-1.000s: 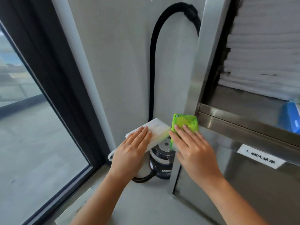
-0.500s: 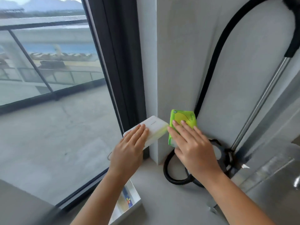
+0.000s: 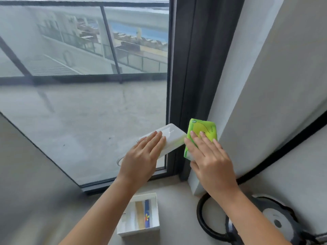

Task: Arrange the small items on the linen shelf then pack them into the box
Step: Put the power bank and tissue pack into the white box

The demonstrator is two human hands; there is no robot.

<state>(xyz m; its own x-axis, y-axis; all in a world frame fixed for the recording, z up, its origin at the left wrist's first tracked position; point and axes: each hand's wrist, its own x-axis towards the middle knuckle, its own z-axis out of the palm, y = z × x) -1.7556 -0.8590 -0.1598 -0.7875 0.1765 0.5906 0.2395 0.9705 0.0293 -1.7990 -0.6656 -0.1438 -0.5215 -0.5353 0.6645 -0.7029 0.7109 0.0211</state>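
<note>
Two hands are up side by side before the window (image 3: 79, 103), each holding one flat item in the air. The left hand (image 3: 141, 156) holds a white slab (image 3: 172, 137) of smooth, hard-looking plastic with rounded corners. Its fingers lie nearly straight across the top, the thumb hidden beneath, and a thin white loop (image 3: 119, 160) pokes out by the palm. The right hand (image 3: 210, 160) holds a green pack (image 3: 203, 128) of glossy soft film, rectangular and puffy-edged, with fingers flat on its face. Slab and pack sit just beside each other. Below, on the matte grey floor (image 3: 177, 200), stands an open, squarish white box (image 3: 139, 235) with coloured strips inside. A black rubbery hose (image 3: 201, 216) curls nearby.
</note>
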